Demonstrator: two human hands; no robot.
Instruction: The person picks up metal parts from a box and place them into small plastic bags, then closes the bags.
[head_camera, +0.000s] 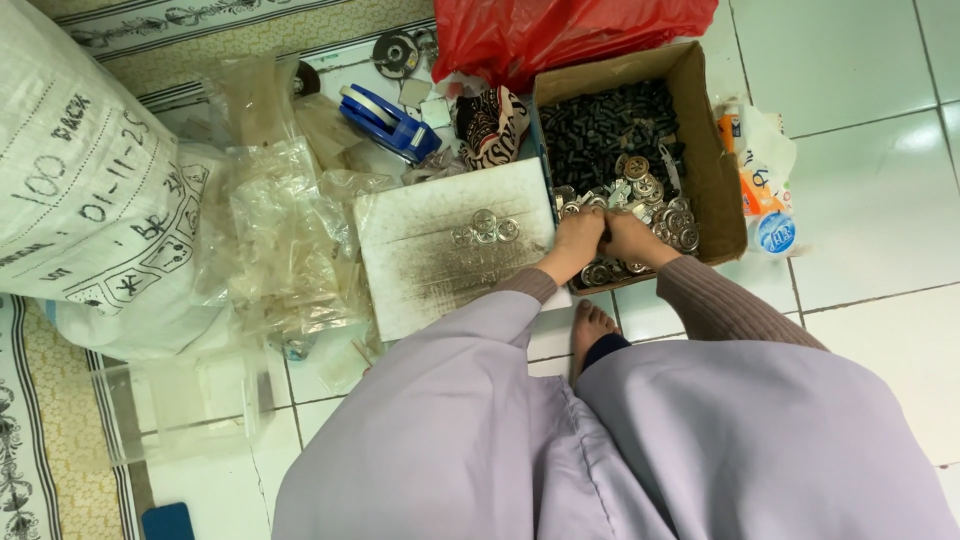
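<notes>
A brown cardboard box on the tiled floor holds small black parts at the back and several round silver metal discs at the front. My left hand and my right hand press together at the box's near left corner, fingers closed among the discs. What they grip is hidden. A dirty white board lies just left of the box, with three silver discs on it near my left hand.
Clear plastic bags pile up left of the board, beside a big white sack. A blue tape dispenser, a red plastic bag and an orange packet surround the box. My bare foot rests below my hands.
</notes>
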